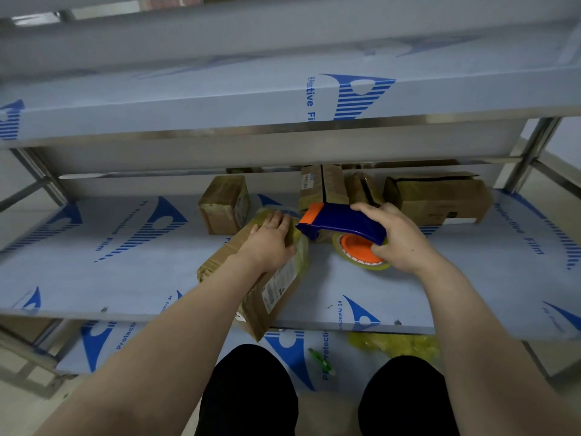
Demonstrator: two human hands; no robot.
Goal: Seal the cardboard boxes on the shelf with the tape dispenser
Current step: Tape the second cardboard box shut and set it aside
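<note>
A long cardboard box (pixel 276 287) lies at an angle on the middle shelf (pixel 125 278), its near corner hanging over the front edge. My left hand (pixel 270 240) rests flat on its far end, where yellowish tape shows. My right hand (pixel 399 240) grips the blue and orange tape dispenser (pixel 339 221), whose orange nose sits just right of the box's far end. The tape roll (pixel 355 247) on its orange hub hangs beneath the handle. Behind stand a small taped box (pixel 223 206), two upright boxes (pixel 320 187) and a larger box (pixel 440 196) at the right.
An upper shelf (pixel 220 102) in blue protective film overhangs the work area. Steel uprights (pixel 531 152) stand at both sides. On the lowest shelf lie a yellow plastic bag (pixel 396 344) and a small green object (pixel 320 360). My knees are below the shelf edge.
</note>
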